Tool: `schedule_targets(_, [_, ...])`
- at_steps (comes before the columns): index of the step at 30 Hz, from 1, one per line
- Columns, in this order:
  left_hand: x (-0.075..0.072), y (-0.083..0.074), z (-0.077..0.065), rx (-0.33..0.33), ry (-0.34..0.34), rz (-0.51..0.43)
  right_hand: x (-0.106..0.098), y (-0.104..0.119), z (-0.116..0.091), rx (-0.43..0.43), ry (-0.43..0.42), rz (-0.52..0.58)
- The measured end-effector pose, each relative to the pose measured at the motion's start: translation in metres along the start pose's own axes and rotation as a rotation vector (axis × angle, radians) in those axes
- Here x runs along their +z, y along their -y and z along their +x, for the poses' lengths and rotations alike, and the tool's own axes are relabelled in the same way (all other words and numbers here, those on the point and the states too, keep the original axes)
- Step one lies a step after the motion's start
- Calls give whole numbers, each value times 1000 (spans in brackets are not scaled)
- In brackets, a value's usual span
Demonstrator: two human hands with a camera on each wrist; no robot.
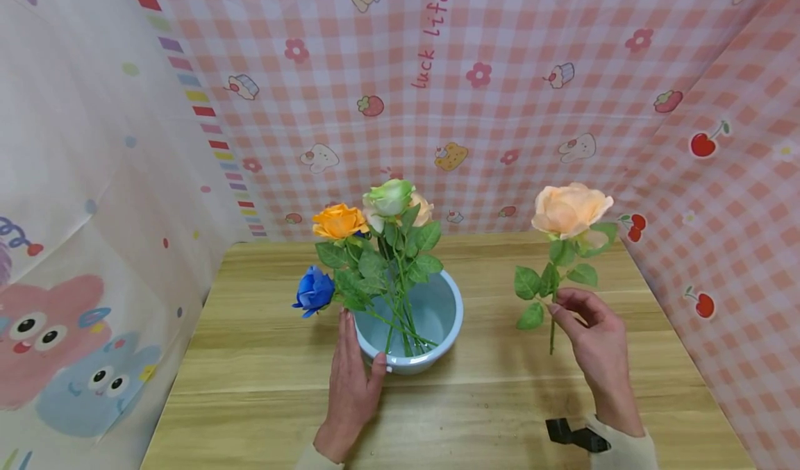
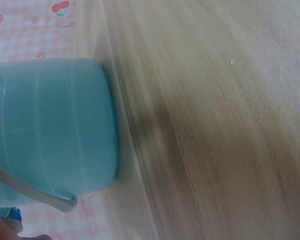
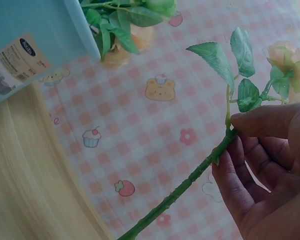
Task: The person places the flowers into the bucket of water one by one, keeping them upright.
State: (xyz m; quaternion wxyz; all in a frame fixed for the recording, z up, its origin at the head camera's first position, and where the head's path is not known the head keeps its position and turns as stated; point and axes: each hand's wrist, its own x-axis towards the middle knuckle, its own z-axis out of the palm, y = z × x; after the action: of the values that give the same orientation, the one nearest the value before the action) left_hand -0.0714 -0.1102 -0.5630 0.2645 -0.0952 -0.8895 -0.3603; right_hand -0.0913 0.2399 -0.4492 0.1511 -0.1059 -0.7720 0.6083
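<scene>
A peach artificial rose [image 1: 571,210] stands upright in my right hand [image 1: 594,338], whose thumb and fingers pinch its green stem below the leaves. In the right wrist view the thumb presses the stem [image 3: 175,196] near a leaf joint, and the stem's lower end runs out of the frame. My left hand [image 1: 355,383] rests against the light blue bucket [image 1: 459,310], fingers straight along its left side and thumb at the front rim. Inside the bucket lean an orange rose [image 1: 339,221], a green-white rose [image 1: 389,198], a blue rose [image 1: 314,291] hanging over the left rim, and another peach rose [image 1: 423,210] partly hidden behind.
The wooden table [image 1: 494,414] carries the bucket left of centre. A pale handle [image 2: 32,191] hangs on the bucket's side. Printed cloth [image 1: 519,53] walls the back and both sides. A black strap [image 1: 575,435] sits at the right sleeve cuff.
</scene>
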Motion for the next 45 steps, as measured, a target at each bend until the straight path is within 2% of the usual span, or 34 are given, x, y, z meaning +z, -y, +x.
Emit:
schedule_targets(7, [0, 0, 0, -4, 2, -2, 9, 8, -2, -19, 9, 89])
schedule_targets(17, [-1, -1, 0, -10, 12, 7, 28, 20, -5, -133, 49, 136])
schedule_targets(24, [-1, -3, 0, -23, 20, 11, 44, 31, -7, -180, 72, 194])
schedule_targets(45, [-1, -4, -1, -33, 15, -3, 95, 68, -14, -295, 216, 278])
